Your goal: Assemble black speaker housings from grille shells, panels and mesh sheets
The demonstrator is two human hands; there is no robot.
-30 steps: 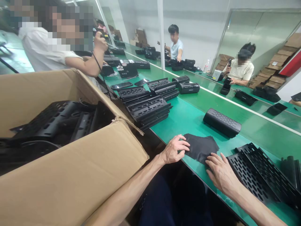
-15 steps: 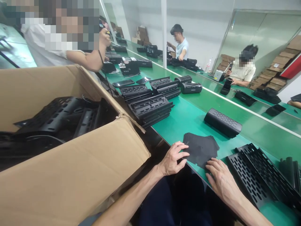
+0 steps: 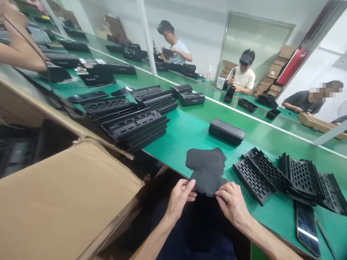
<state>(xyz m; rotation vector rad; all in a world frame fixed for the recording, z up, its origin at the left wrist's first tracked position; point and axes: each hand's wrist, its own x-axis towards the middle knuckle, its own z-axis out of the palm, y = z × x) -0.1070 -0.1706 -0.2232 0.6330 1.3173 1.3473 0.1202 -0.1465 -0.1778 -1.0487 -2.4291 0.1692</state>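
My left hand (image 3: 181, 198) pinches the left edge of a thin black sheet (image 3: 207, 183), thumb on top. On its right corner, the fingers of my right hand (image 3: 232, 199) are closed. It hangs over the table's near edge, its far side overlapping a loose stack of similar black sheets (image 3: 204, 158). Whether it is one sheet or several, I cannot tell. Beyond the stack lies a black slotted half-round cover (image 3: 226, 131). Right of my right hand rest black perforated panels (image 3: 255, 178).
An open cardboard box (image 3: 81, 191) stands at the left, against the green table (image 3: 184, 133). Stacked black slotted panels (image 3: 135, 126) lie near it. A phone (image 3: 307, 227) and a thin rod (image 3: 324, 234) are at the right. Several people work further off.
A black sheet has been drawn from the stack toward me, and both hands now grip it. The view has swung right, bringing the phone and another person into sight.
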